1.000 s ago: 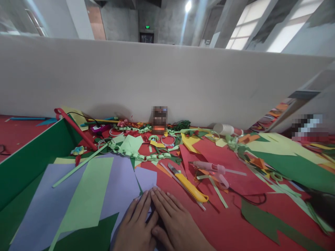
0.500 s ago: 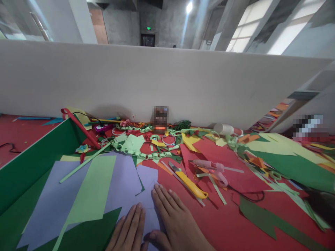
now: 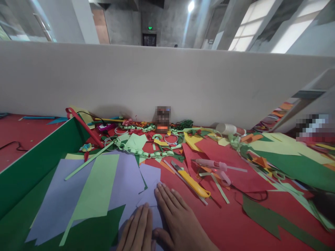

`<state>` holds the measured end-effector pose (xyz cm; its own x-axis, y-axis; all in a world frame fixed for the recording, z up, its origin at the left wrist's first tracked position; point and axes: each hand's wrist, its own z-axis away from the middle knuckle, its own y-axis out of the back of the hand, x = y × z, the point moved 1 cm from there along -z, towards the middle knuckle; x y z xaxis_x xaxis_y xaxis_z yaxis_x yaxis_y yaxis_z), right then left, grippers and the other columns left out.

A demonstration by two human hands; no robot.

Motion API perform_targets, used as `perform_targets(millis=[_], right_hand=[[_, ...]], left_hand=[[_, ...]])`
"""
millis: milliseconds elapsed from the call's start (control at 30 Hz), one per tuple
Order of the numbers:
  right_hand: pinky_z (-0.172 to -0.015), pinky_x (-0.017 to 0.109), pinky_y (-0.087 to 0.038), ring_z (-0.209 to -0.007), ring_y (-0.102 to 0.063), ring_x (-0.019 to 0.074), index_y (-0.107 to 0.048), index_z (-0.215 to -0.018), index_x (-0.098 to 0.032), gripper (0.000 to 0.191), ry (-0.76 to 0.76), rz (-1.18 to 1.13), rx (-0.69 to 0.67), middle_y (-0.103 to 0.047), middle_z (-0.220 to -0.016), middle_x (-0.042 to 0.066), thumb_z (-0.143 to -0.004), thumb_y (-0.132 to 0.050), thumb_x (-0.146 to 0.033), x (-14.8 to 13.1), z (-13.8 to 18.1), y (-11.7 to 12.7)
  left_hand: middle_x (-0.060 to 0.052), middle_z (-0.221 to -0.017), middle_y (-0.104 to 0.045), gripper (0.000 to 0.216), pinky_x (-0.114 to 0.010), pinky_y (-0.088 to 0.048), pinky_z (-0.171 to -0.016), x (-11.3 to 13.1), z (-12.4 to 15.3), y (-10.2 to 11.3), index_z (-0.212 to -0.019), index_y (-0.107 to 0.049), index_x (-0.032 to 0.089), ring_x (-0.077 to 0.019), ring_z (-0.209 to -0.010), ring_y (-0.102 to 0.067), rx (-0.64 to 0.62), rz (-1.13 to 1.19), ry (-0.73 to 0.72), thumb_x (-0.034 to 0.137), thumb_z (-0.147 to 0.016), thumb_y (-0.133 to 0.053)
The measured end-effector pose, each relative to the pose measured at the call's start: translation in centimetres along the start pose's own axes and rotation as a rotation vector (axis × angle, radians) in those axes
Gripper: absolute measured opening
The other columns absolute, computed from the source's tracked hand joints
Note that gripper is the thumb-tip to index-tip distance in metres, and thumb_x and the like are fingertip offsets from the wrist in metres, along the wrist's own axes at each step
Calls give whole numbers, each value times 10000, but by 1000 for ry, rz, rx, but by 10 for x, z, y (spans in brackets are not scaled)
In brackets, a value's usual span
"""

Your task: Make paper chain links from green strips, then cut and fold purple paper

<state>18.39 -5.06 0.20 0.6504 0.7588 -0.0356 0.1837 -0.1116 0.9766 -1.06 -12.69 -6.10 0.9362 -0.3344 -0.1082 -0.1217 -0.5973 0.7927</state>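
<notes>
My left hand (image 3: 138,228) lies flat on lavender paper (image 3: 150,176) at the bottom middle, fingers stretched out and pointing away from me. Beside it my right hand (image 3: 178,219) also presses flat on the right side of that paper, its thumb reaching toward the left hand. The lower part of the paper is hidden under both hands. A yellow utility knife (image 3: 192,183) with its blade showing lies just past the right fingertips. Left of the hands, a light green paper strip (image 3: 98,186) rests on a larger lavender sheet (image 3: 64,188).
Behind the knife lies a pink glue gun (image 3: 211,164) with a black cord. A light green paper chain (image 3: 146,154) and scraps line the back, below a white partition (image 3: 157,80). A green panel (image 3: 49,153) stands at the left; dark green paper (image 3: 261,212) lies right.
The whole scene sits slightly further right in view, as the camera has shifted a little. Both hands stay flat on the lavender paper, with little visible movement against it.
</notes>
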Motion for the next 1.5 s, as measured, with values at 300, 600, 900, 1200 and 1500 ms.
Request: perform_targets(millis=[300, 600, 900, 1200, 1500], right_hand=[[-1181, 328, -381, -1446, -483, 209, -452, -1556, -143, 612, 84, 113, 57, -466, -1597, 70, -1034, -493, -461, -6, 5, -4], [-1182, 354, -350, -1397, -525, 211, -443, -1559, -123, 645, 44, 218, 114, -553, -1538, 63, -1006, -532, -443, 14, 49, 6], [-1102, 386, -479, -1362, -578, 239, -445, -1558, -160, 595, -135, 115, 69, -530, -1554, 52, -1002, -561, -337, 33, 73, 23], [-1015, 408, -556, -1226, -669, 249, -636, -1340, -256, 359, -489, -351, 262, -702, -1339, 91, -1038, -442, -256, 36, 41, 38], [-936, 360, -544, -1082, -703, 225, -662, -1174, -228, 256, -512, -735, 411, -743, -1171, 81, -1043, -452, -296, 55, -19, 32]], left_hand=[[-6, -1352, -720, 622, -338, -401, -1097, -12, -7, -7, -1628, -328, 224, -200, -1228, -643, -42, -3, -53, 236, -1016, -434], [-17, -1336, -719, 632, -384, -299, -1178, -11, 0, -6, -1565, -450, 299, -219, -1215, -638, -72, 33, 34, 175, -946, -464], [-36, -1194, -766, 517, -374, -456, -915, -27, -21, 10, -1350, -652, 262, -236, -1051, -698, -140, 56, -123, 141, -861, -535], [-83, -1486, -586, 504, -407, -407, -1097, -20, -130, 19, -1435, -524, 229, -271, -1345, -529, -570, 525, -145, 162, -938, -568], [-55, -1114, -666, 155, -376, -398, -894, -30, -164, 5, -911, -639, 215, -291, -1076, -570, -806, 775, 14, 173, -802, -741]])
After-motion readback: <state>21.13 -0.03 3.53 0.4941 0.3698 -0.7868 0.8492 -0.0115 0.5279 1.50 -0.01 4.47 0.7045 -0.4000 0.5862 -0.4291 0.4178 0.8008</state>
